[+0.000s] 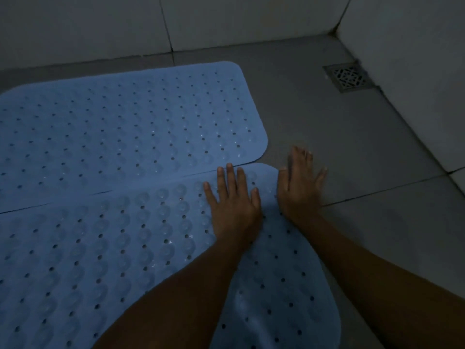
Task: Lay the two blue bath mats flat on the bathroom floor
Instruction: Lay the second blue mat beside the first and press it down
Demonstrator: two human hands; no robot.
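Observation:
Two blue perforated bath mats lie side by side on the grey tiled floor. The far mat [125,127] lies flat near the back wall. The near mat [100,260] lies in front of it, its long edge slightly overlapping the far one. My left hand [232,200] presses palm-down with fingers spread on the near mat's far right corner. My right hand [300,182] lies flat and open at that mat's right edge, mostly on the bare floor. Neither hand holds anything.
A square metal floor drain [349,78] sits in the far right corner by the wall. White tiled walls [415,59] close the back and right sides. Bare grey floor tiles [364,159] lie to the right of the mats.

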